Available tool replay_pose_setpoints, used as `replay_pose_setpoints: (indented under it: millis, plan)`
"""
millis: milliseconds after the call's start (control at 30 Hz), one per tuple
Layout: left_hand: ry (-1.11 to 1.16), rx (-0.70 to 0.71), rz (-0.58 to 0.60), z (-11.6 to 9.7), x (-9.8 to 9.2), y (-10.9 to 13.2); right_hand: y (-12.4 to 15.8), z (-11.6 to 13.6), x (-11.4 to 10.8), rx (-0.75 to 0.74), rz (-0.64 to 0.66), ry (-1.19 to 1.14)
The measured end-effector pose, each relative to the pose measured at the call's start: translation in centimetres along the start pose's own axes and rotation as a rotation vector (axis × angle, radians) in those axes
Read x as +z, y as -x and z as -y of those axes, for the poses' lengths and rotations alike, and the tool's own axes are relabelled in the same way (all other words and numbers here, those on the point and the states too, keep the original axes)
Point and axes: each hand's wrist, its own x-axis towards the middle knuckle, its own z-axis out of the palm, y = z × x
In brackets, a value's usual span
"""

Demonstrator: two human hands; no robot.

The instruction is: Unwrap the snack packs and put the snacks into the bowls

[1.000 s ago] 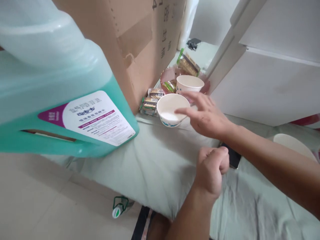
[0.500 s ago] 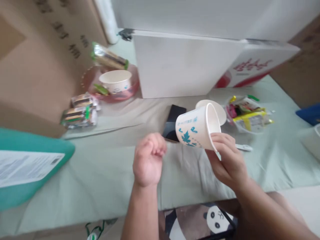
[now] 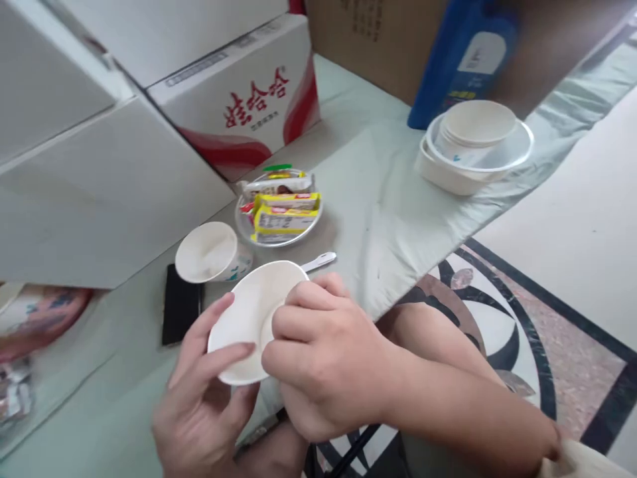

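A white paper cup (image 3: 253,302) is tilted in front of me, its open mouth facing up toward the camera. My left hand (image 3: 204,378) grips its left side, with fingers inside the rim and the thumb below. Over the right side of the rim curls my right hand (image 3: 323,352), closed, its fingertips hidden. Just behind stands another white paper cup (image 3: 206,252) with blue marks. Beyond the held cup lies a small white plastic utensil (image 3: 319,261), partly hidden. A black phone-like slab (image 3: 179,305) rests left of the cups.
A clear bowl (image 3: 239,219) holds wrapped snacks. Stacked paper cups (image 3: 478,126) stand in white containers at the right, near a blue jug (image 3: 460,60). White cartons (image 3: 249,99) line the back. A pinkish bowl (image 3: 64,325) is at the left edge.
The view has swung to the right. My left hand, a loose fist beside the cup before, now holds it. The cup has turned so its mouth faces me; my right hand stays on its rim.
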Motion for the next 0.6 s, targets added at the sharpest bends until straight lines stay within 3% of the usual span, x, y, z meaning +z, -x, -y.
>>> replay_pose_setpoints:
  millis: [100,200,267,333,433,500,600]
  plan:
    - [0.021,0.006,-0.023,-2.2,3.9,-3.5,0.0,-1.3,-3.1,0.191,-0.301,-0.061]
    - [0.026,0.042,-0.113,-3.7,8.8,-7.7,-0.2,-4.1,-5.6,0.334,-0.685,-0.294]
    - [0.056,0.145,-0.138,-4.7,12.2,-10.7,-0.3,-7.2,-6.7,0.574,-0.945,-0.593]
    - [0.045,0.232,-0.08,-5.9,15.7,-13.6,-0.1,-10.6,-7.3,0.893,-1.156,-0.917]
    - [-0.007,0.425,0.044,-8.0,21.5,-18.1,0.2,-14.4,-7.9,1.202,-1.307,-1.279]
    - [-0.035,0.507,0.101,-9.1,25.8,-20.9,0.4,-15.7,-8.3,1.269,-1.335,-1.409]
    - [-0.137,0.578,0.301,-9.7,32.2,-24.5,0.4,-16.4,-8.8,1.289,-1.36,-1.461]
